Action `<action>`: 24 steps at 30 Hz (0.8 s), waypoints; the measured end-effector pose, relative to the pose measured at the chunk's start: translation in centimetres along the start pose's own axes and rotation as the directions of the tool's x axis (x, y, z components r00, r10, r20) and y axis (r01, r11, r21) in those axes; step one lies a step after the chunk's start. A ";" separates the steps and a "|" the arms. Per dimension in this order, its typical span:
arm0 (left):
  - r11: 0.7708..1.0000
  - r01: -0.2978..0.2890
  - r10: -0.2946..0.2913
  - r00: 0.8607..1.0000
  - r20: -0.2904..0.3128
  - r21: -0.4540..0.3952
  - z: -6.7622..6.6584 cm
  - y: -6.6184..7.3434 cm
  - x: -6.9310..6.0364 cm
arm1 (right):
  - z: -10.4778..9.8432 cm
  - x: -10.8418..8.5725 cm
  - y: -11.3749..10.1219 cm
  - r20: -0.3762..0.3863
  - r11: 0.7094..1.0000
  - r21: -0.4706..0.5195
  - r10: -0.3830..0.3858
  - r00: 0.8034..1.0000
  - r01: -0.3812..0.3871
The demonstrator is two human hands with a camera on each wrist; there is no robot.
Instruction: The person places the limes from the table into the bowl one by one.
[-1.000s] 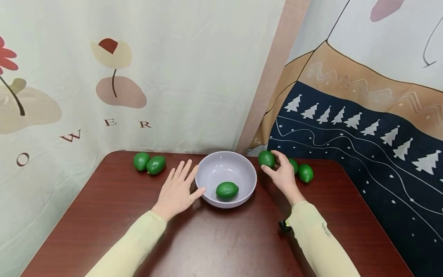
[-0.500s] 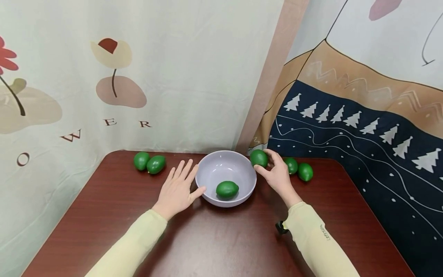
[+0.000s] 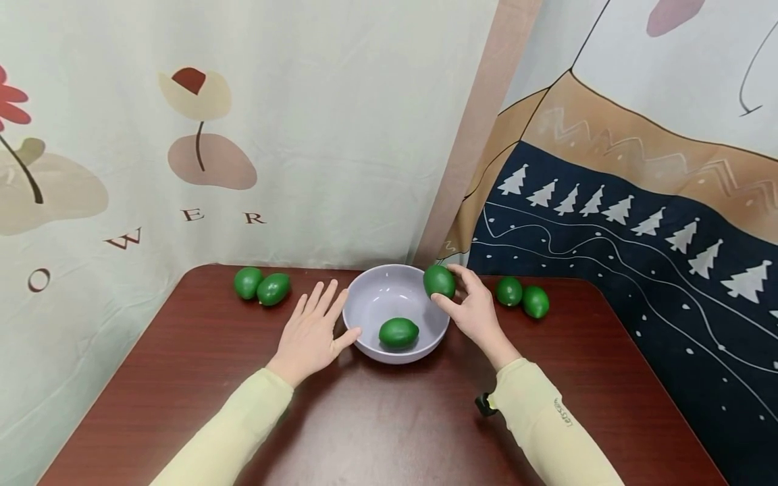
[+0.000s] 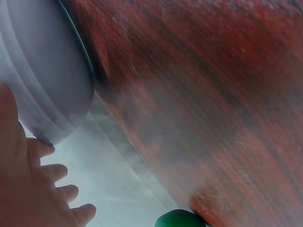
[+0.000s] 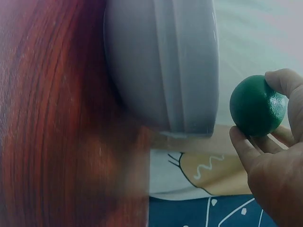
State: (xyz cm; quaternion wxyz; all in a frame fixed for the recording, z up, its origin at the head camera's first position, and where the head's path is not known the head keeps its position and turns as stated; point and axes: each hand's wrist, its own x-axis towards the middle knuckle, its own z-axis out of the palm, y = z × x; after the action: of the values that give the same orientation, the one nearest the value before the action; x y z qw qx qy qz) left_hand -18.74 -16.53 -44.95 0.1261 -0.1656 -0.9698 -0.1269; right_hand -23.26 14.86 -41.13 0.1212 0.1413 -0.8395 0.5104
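A pale lavender bowl (image 3: pixel 365 304) stands near the back of the table with one green lime (image 3: pixel 398 333) lying inside it. My right hand (image 3: pixel 477 307) pinches another lime (image 3: pixel 439 281) between thumb and fingers, above the bowl's right rim. In the right wrist view that held lime (image 5: pixel 257 105) is beyond the rim of the bowl (image 5: pixel 161 66). My left hand (image 3: pixel 310 334) is at the bowl's left side, fingers spread and straight; in the left wrist view its fingers (image 4: pixel 56 172) are by the bowl's rim (image 4: pixel 52 71).
Two limes (image 3: pixel 273 289) lie together at the table's back left, and two more limes (image 3: pixel 535 302) at the back right. The dark red wooden table (image 3: pixel 389 425) ends against a printed curtain (image 3: pixel 316 135).
My right hand has carried its lime leftward from beside the two right-hand limes to above the bowl's right rim. The left hand has stayed in place.
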 end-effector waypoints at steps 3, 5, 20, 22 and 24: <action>1.000 0.001 -0.001 1.000 0.003 -0.001 0.0 0.0 0.0 | 0.4 -0.1 -0.3 0.007 1.000 0.002 -0.008 1.000 0.008; 1.000 -0.004 0.004 1.000 -0.004 -0.001 0.0 -0.1 0.0 | 0.6 -0.2 -0.5 0.015 1.000 0.004 -0.010 1.000 0.010; 1.000 0.000 0.000 1.000 0.003 -0.004 0.1 0.0 0.0 | 2.5 -0.5 -1.2 0.060 1.000 -0.012 -0.019 0.998 0.019; 1.000 0.001 -0.001 1.000 0.004 -0.002 0.1 0.0 0.0 | 2.7 -0.5 -1.3 0.071 1.000 -0.005 -0.015 0.997 0.015; 1.000 0.001 -0.001 1.000 0.001 -0.003 0.1 0.0 0.0 | 3.0 -0.5 -1.4 0.079 1.000 0.000 -0.010 0.997 0.010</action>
State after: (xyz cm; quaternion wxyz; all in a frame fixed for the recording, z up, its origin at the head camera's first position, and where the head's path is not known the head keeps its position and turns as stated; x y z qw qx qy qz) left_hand -18.80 -16.51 -45.02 0.1252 -0.1656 -0.9698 -0.1281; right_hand -22.43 11.65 -41.48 0.0905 0.1657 -0.8431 0.5034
